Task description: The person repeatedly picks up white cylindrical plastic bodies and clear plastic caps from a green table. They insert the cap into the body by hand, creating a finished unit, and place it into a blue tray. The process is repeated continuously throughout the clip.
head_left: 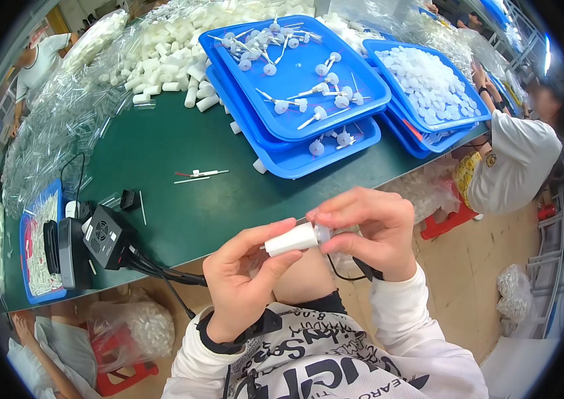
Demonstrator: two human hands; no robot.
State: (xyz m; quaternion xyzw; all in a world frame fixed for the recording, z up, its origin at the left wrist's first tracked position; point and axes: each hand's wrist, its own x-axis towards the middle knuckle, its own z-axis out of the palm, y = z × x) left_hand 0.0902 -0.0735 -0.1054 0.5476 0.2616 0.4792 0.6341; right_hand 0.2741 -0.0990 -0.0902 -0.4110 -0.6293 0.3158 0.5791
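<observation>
Over the table's near edge my two hands meet around one small part. My left hand [245, 266] pinches a white plastic cylinder [290, 241] between thumb and fingers. A translucent round cap [323, 233] at the cylinder's right end is gripped by my right hand [370, 229]. Cap and cylinder touch; how far one sits inside the other, I cannot tell. Beyond my hands, a thin white stem with a red wire [195, 174] lies on the green table [182, 206].
Stacked blue trays [368, 113] hold translucent caps with stems. Another blue tray [422, 123] carries many white discs. White cylinders [162, 46] and clear tubes [62, 126] are heaped behind. A black box with cables [109, 236] stands at left. Co-workers sit at both sides.
</observation>
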